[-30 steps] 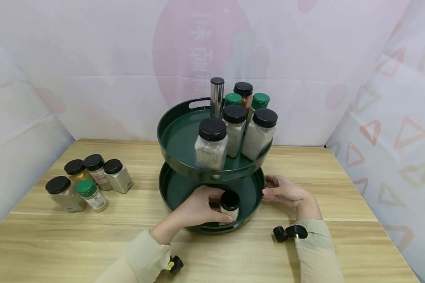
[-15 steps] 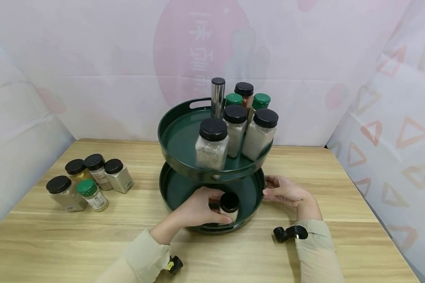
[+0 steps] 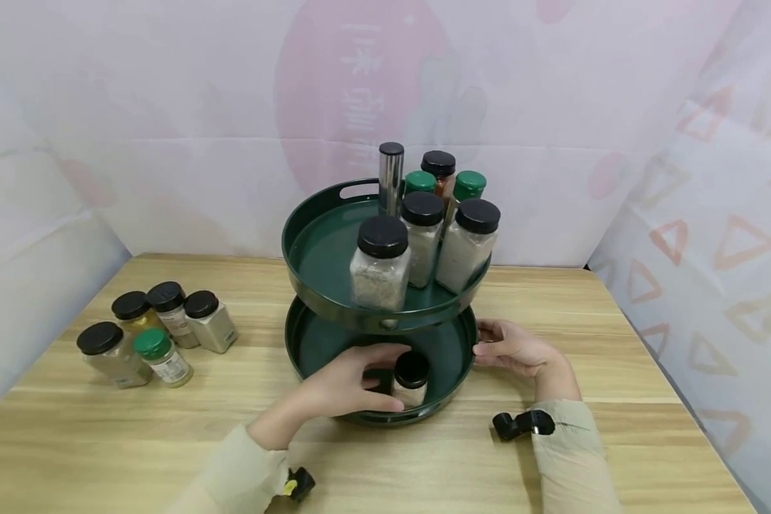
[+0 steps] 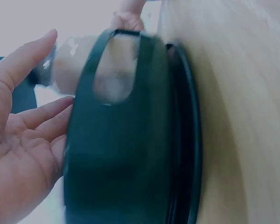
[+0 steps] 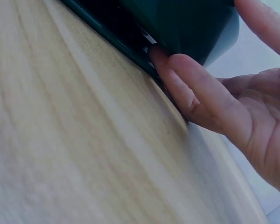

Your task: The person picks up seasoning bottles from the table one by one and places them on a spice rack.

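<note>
A two-tier dark green round turntable rack [image 3: 324, 246] stands mid-table. In its lower tray [image 3: 446, 357] a small black-lidded spice jar [image 3: 409, 394] stands upright near the front. My left hand [image 3: 340, 382] reaches over the front rim, thumb and fingers spread apart to the left of the jar. The left wrist view shows its fingers [image 4: 49, 114] apart and the jar [image 4: 67, 65] blurred beyond them. On the right, my right hand [image 3: 520, 350] touches the lower tray's outer wall. Its fingertips [image 5: 182, 65] lie low against that wall, close above the base.
Several jars stand on the upper tray, among them a black-lidded jar [image 3: 380, 278] at the front and a steel cylinder [image 3: 390, 182] at the back. At the table's left are more jars, including a green-lidded one [image 3: 170, 368]. A cloth backdrop [image 3: 199, 178] hangs behind.
My left hand has let go of the small jar and drawn slightly left, leaving it standing in the lower tray. The right hand stays at the tray's side.
</note>
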Demonstrator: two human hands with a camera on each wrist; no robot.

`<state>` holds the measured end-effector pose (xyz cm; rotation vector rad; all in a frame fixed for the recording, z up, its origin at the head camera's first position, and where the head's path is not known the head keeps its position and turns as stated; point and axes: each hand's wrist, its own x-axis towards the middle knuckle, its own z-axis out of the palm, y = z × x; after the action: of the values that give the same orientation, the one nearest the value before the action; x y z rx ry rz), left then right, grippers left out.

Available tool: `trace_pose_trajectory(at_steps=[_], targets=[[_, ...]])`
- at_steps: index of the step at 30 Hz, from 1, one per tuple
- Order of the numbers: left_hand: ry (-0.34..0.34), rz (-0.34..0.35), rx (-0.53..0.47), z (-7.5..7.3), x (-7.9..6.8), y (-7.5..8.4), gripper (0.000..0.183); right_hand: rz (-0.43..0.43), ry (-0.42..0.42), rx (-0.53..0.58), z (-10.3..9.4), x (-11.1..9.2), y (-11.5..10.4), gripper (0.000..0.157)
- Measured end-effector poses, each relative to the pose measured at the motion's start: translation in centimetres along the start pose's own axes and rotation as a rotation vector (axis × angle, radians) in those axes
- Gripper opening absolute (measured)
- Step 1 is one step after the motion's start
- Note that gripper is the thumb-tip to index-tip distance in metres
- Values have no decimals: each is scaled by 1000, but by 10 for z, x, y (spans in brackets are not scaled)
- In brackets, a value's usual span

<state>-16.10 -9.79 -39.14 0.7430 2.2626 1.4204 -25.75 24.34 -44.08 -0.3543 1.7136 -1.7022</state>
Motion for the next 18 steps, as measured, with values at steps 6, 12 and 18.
trace_pose_trajectory(at_steps=[6, 12, 18], targets=[[213, 86, 30, -34, -30, -8, 49, 0, 4, 9, 1, 1, -1, 83], [619, 133, 62, -73, -62, -14, 35, 1, 7, 9, 1, 1, -2, 81], [953, 61, 177, -95, -82, -14, 33, -10, -5, 3, 1, 1, -1, 81]])
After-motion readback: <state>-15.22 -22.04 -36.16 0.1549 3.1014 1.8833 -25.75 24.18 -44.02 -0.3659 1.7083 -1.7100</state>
